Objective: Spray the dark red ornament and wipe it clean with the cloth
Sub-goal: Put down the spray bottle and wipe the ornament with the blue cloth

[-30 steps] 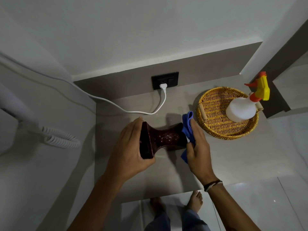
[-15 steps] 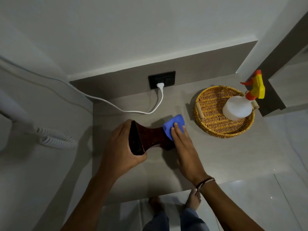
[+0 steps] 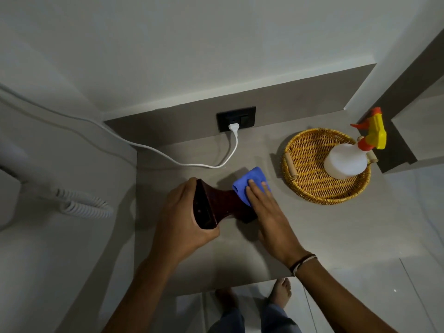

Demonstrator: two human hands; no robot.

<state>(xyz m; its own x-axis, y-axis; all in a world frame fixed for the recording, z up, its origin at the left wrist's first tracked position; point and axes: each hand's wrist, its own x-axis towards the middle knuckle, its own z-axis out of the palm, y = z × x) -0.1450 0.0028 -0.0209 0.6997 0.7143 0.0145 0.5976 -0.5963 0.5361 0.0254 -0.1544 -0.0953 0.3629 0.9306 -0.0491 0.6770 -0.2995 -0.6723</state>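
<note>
Head view gives me the grey stone-look counter (image 3: 240, 255) from above; the dark red glossy ornament with a flared, waisted body (image 3: 217, 204) lies tipped on its side over the counter's middle, its wide end toward my left; my left hand (image 3: 182, 219) is wrapped around that wide end, fingers curled over its rim, holding it firmly; my right hand (image 3: 266, 212) lies flat, fingers together, pressing the folded blue cloth (image 3: 249, 181) against the ornament's narrow end, so I count it as holding the cloth by pressure, not by a closed fist; the hand covers that end and most of the cloth. To the right, well apart, sits a round woven wicker tray with wooden handles (image 3: 310, 188); a white plastic spray bottle with a yellow and orange trigger head (image 3: 346, 161) lies inside it, nozzle over the far rim. Behind the ornament a white power cable (image 3: 192, 164) runs across the counter to a black wall socket (image 3: 236, 118); a coiled white cord (image 3: 84, 207) hangs on the left wall.
</note>
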